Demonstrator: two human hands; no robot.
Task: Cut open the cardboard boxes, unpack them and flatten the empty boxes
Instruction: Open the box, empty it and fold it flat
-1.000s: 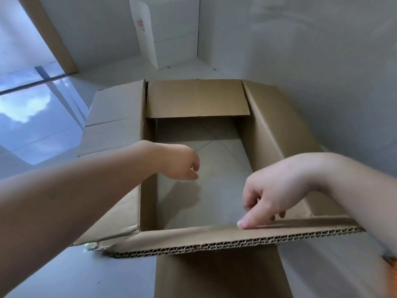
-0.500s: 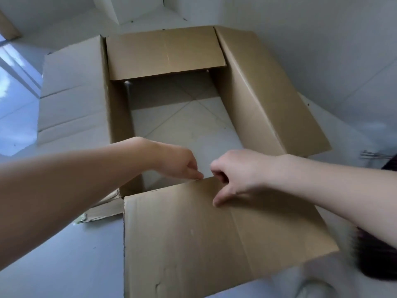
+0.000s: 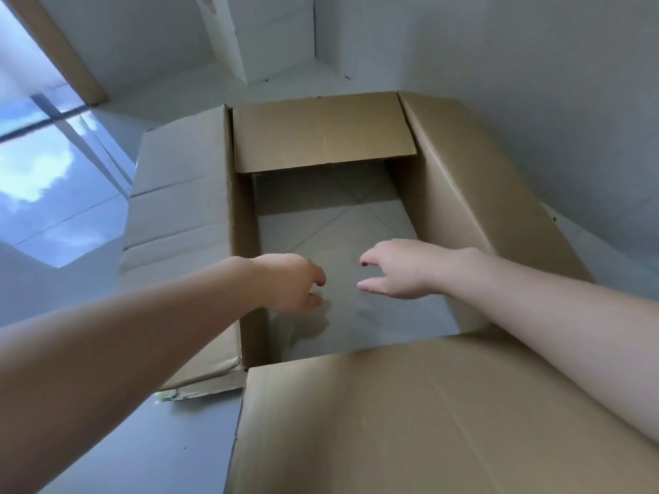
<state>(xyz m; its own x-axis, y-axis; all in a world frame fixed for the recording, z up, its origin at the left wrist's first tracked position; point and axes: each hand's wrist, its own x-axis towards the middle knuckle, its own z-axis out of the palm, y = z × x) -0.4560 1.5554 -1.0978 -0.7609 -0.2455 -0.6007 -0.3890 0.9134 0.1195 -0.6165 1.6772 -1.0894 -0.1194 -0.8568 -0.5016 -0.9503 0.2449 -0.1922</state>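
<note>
No brand or readable writing shows on the large brown corrugated cardboard box (image 3: pixel 460 194) in front of you; its flaps are plain. The only mark in sight is a small reddish print at the top edge of the tall white carton (image 3: pixel 228 37) standing against the far wall, cut off and too blurred to read.

The box sits on the pale glossy tiled floor (image 3: pixel 117 440), open at top and bottom, so you see the tile joints straight through it. All four flaps are folded outward: the near flap (image 3: pixel 410 422) lies broad below your arms, the far flap (image 3: pixel 321 133) tilts away, and the left flap (image 3: pixel 178 208) and right flap spread to the sides.

Your left hand (image 3: pixel 289 281) hangs over the opening just inside the left wall, fingers loosely curled downward and holding nothing. Your right hand (image 3: pixel 399 267) reaches in beside it, near but apart, fingers spread and relaxed, thumb out, also holding nothing. Neither hand touches the cardboard.

To the left the floor mirrors blue sky and clouds, and a tan wooden frame (image 3: pixel 60 51) leans up from there. The walls are plain white, meeting in a corner behind the white carton
</note>
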